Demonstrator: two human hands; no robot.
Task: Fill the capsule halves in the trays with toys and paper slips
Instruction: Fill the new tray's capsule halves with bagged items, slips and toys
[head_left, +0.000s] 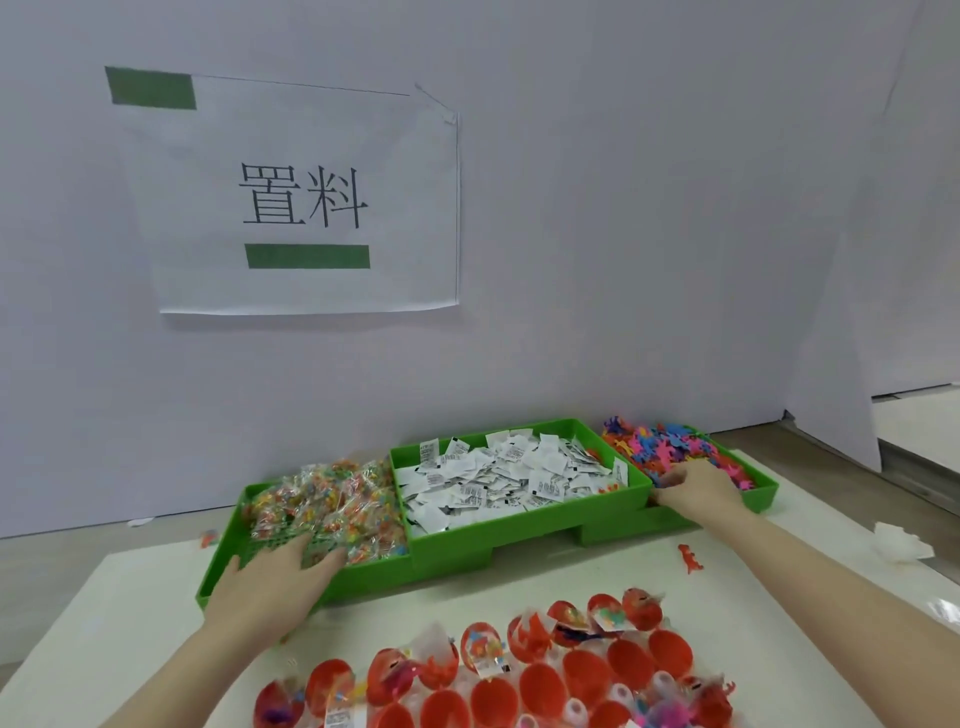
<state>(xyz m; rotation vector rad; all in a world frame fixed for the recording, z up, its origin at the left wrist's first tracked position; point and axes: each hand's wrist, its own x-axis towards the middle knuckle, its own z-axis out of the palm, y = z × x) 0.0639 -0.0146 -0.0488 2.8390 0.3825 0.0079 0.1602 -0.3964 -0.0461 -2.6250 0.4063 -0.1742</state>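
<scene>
Packing workstation — green bins (519, 525), wall sign (306, 197).

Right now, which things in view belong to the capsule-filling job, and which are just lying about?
Belong to the job:
left hand in the bagged toys
right hand in the loose colourful toys
paper slips in the middle green bin
red capsule halves, some filled, some empty

Lying about:
stray red toy on the table
crumpled white scrap
wall sign

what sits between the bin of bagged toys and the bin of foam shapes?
Head view: the green bin of paper slips sits between the bagged-toy bin and the foam-shape bin, touching the bagged-toy bin.
</scene>
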